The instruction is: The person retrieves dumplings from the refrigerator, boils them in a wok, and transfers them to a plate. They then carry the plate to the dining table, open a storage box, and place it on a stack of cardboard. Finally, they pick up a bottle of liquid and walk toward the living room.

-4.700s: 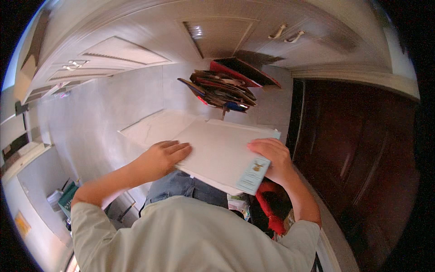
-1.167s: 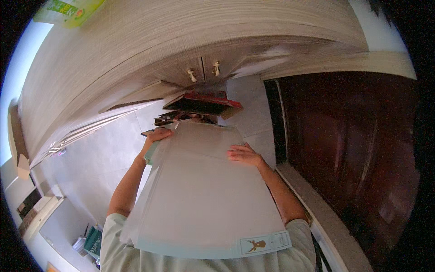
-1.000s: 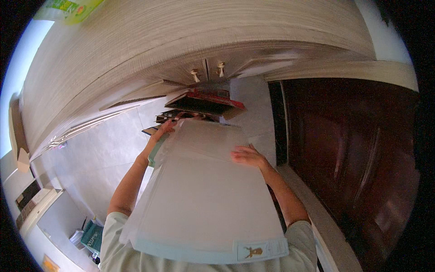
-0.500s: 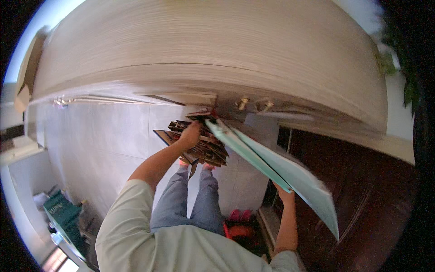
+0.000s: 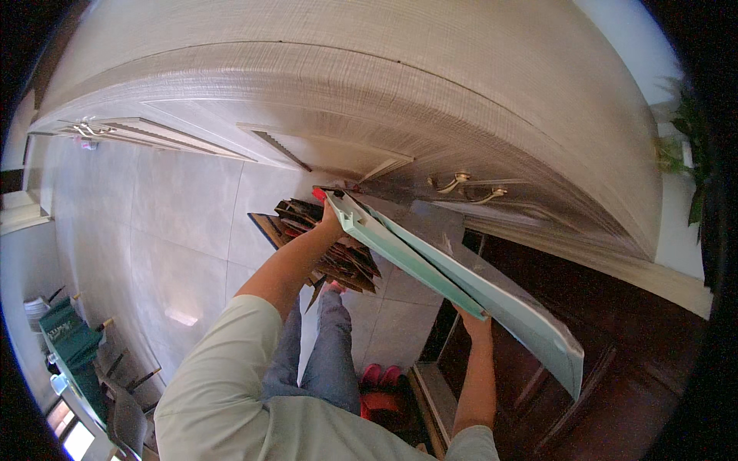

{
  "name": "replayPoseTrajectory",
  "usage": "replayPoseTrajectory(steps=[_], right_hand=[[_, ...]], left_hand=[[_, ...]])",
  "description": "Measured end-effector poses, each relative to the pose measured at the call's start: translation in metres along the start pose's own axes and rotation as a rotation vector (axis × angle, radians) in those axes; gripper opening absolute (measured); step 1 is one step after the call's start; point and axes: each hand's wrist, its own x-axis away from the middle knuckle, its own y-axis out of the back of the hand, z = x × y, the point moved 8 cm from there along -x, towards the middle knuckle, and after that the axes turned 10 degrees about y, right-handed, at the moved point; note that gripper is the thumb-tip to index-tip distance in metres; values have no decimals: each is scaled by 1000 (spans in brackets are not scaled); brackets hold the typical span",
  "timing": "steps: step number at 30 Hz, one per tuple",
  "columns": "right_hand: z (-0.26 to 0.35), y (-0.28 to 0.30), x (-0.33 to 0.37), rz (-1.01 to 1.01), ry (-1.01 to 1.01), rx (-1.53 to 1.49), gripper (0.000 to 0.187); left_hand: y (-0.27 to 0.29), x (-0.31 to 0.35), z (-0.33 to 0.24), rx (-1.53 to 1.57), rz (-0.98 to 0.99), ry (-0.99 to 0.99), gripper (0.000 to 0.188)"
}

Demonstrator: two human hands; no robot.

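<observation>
A long pale green folded panel [image 5: 415, 261], made of two flat layers spread apart at the right, slants across in front of me. My left hand [image 5: 330, 221] is closed at its far left end, the fingers mostly hidden behind the edge. Lower right, my right hand [image 5: 475, 324] grips its near edge from below. Just under my left forearm is a thick stack of flattened brown cardboard [image 5: 350, 265], its ragged edges showing. A small red thing [image 5: 319, 194] sits by my left fingertips, too small to name.
A wood-grain cabinet [image 5: 330, 100] with brass handles [image 5: 461, 183] runs along the far side. At right is a dark brown door [image 5: 600, 369]. Pink shoes [image 5: 380, 375] stand near my legs. Dark green folding chairs [image 5: 73, 334] are at lower left, on grey floor tiles [image 5: 184, 238].
My left hand has shifted from over the cardboard stack to the panel's far end. The view has turned slightly; my right hand keeps its hold on the panel.
</observation>
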Motion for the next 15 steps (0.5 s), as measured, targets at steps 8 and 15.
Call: replayPoseTrajectory(steps=[8, 15], right_hand=[[46, -10, -31, -94, -71, 95, 62], [0, 15, -21, -15, 8, -231, 52]], left_hand=[[73, 39, 16, 205, -211, -53, 30], [-1, 8, 37, 95, 13, -44, 23]])
